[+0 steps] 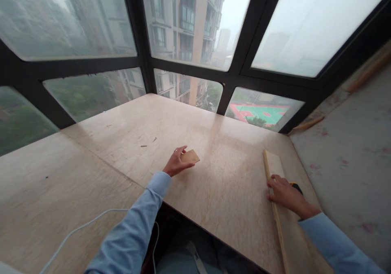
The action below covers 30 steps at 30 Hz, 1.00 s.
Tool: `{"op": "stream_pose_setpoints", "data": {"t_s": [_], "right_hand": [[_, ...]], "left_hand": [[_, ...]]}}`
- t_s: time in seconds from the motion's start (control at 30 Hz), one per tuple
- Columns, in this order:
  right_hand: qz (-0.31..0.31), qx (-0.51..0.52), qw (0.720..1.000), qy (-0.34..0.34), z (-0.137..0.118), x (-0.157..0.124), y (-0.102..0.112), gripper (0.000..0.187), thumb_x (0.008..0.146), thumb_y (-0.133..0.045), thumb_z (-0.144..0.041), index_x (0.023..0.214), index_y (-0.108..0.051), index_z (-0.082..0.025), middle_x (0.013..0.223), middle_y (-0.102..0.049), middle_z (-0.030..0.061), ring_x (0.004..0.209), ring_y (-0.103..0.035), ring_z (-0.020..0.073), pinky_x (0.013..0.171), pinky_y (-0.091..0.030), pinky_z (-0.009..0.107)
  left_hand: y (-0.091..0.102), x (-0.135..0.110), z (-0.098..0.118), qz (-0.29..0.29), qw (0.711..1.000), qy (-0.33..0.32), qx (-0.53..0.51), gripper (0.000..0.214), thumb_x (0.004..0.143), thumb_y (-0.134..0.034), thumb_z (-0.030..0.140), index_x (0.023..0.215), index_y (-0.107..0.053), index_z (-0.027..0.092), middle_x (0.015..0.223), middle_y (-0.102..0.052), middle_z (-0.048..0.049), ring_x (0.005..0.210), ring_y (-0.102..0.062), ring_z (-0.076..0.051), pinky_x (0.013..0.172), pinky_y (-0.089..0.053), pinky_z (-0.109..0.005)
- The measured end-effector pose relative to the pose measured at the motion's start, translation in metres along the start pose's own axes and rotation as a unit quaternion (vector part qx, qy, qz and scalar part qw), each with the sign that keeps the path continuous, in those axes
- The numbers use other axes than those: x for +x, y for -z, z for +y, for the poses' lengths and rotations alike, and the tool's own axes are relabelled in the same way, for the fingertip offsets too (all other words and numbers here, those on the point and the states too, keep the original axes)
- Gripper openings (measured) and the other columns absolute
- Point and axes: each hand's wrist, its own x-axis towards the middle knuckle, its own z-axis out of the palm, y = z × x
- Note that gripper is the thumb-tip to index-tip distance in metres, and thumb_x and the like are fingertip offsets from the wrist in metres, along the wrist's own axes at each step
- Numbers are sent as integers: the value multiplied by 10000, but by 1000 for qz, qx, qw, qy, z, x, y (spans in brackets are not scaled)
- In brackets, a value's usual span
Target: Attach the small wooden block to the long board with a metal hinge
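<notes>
My left hand (176, 162) is closed around a small, flat piece of wood (191, 156), its thumb on the near side and its fingers on the far side. The piece is just above or on the tabletop; I cannot tell which. At the right, my right hand (284, 194) grips a long pale wooden plank (274, 162), with fingertips bent over its left edge. A whitish bit shows by those fingertips, too small to name. Partly hidden behind that hand is a black and yellow object (296, 187), which looks like a tape measure.
Several small dark bits, like a screw (143, 146), lie on the marbled tabletop (232, 176). A white cable (85, 224) curves across the near left. Dark-framed windows (195, 68) border the far side, and a flowered wall (348, 164) stands at the right.
</notes>
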Motion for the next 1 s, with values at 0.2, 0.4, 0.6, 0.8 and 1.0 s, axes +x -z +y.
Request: {"op": "stream_pose_setpoints", "data": {"t_s": [0.2, 0.4, 0.6, 0.8, 1.0], "right_hand": [[-52, 4, 998, -27, -15, 1, 24, 276, 652, -640, -95, 925, -657, -57, 1095, -571, 209, 1042, -544, 303, 849, -443, 356], [-46, 17, 997, -61, -19, 1, 23, 268, 670, -590, -43, 929, -648, -75, 1121, -555, 191, 1045, -519, 279, 825, -447, 348], [-30, 36, 996, -81, -21, -3, 23, 272, 727, -533, -41, 977, -631, -83, 1149, -547, 198, 1065, -497, 294, 792, -469, 354], [-23, 49, 995, -79, -23, -6, 30, 271, 778, -504, -42, 1022, -617, -80, 1172, -543, 201, 1079, -502, 309, 778, -489, 359], [-50, 49, 995, -69, -26, -6, 40, 286, 826, -451, -40, 1045, -627, -98, 1202, -533, 214, 1066, -524, 313, 734, -505, 362]], "left_hand": [[-86, -29, 45, -128, 966, 82, -210, 808, 515, -870, 412, 1212, -553, 157, 1097, -562, -115, 921, -567, -216, 785, -473, -336], [-146, -38, 85, -221, 920, 116, -302, 814, 470, -893, 391, 1189, -573, 184, 1057, -573, -83, 884, -557, -183, 764, -447, -294], [-182, -30, 101, -279, 894, 112, -332, 798, 474, -892, 374, 1187, -594, 174, 1020, -580, -66, 881, -560, -173, 767, -439, -283], [-209, -17, 102, -266, 894, 116, -342, 762, 510, -872, 370, 1194, -596, 179, 1071, -591, -80, 911, -576, -185, 809, -451, -307], [-224, 4, 100, -251, 884, 123, -374, 778, 492, -886, 328, 1198, -598, 178, 1145, -605, -119, 1007, -592, -231, 871, -466, -352]]}}
